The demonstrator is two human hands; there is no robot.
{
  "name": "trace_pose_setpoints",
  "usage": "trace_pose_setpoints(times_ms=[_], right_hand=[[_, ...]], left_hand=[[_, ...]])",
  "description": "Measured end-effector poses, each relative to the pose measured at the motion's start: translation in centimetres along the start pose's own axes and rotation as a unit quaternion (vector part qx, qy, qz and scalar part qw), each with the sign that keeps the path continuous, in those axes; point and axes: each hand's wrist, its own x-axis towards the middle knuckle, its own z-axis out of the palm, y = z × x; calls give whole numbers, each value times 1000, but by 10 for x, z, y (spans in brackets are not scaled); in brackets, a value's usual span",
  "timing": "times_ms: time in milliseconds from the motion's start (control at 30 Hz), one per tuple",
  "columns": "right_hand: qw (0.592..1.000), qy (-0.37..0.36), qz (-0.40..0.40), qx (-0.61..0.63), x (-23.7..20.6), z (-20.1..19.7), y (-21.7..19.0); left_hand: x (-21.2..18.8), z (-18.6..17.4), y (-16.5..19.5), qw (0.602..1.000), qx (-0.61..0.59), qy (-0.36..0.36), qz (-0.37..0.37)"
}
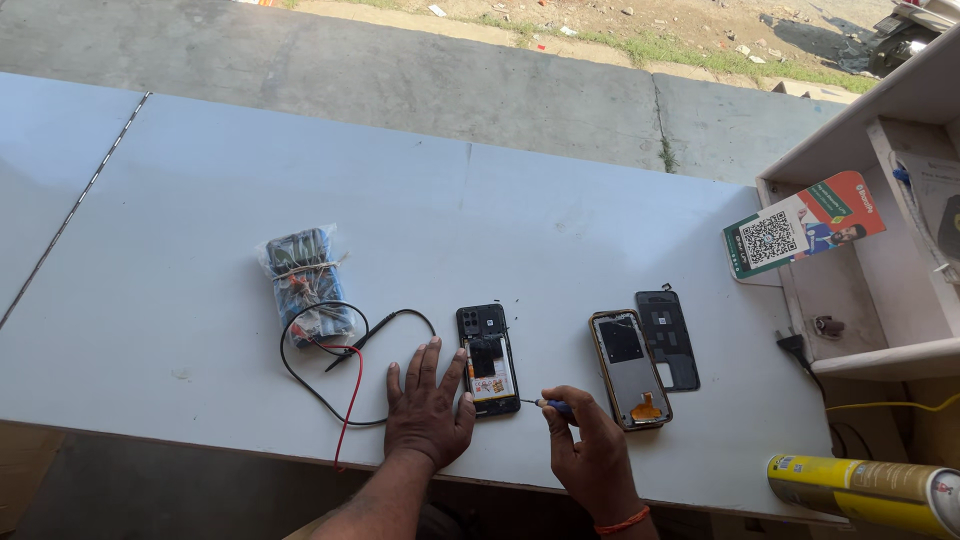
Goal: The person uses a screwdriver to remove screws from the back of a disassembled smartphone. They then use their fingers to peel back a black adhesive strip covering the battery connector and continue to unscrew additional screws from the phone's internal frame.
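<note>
Left hand (428, 408) lies flat on the white table (200, 200), fingers spread, gripping nothing; thumb and index finger touch the left edge of the opened phone (487, 360), bracing it. The phone lies face down near the front edge of the table, between the two hands, back cover off, board and battery exposed. Right hand (590, 455) is closed around a small screwdriver (548, 405) with a blue handle; the tip points left and sits just beside the phone's lower right corner, whether it touches is hard to tell at this size. An orange band sits on the right wrist. To the right of the right hand lies a display panel (630, 368) in a brown frame, inner side up, with a dark back cover (668, 338) just beside it, edges touching or nearly so. Left of the left hand, a multimeter (303, 283) wrapped in clear plastic lies on the table, its black and red test leads (340, 370) looping toward the front edge, near the left hand. Far right: a white shelf unit (880, 250) holding a printed card with a square code (800, 225), and a yellow roll (865, 490) at the lower right corner.
</note>
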Motion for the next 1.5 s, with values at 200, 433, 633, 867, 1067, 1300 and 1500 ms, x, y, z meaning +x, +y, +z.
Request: trace_pose_setpoints(times_ms=[200,433,633,867,1067,1300,1500], right_hand=[[1000,-22,4,-5,3,8,-3],[998,-23,-30,-41,10,3,-10],[993,-58,-42,-93,15,-1,-23],[993,-80,-29,-86,22,-3,-24],[949,-148,136,-244,40,-6,-35],[991,-91,-98,7,41,-14,-37],[990,-86,-49,-98,44,-9,-32]], left_hand=[[0,-4,1,1000,6,-26,-7],[-1,-8,3,1000,6,-25,-6],[-1,-10,3,999,0,-42,-10],[-1,-12,4,999,-1,-48,-14],[-1,-13,5,999,9,-40,-12],[-2,-9,4,998,28,-49,-14],[0,-9,4,999,18,-34,-12]])
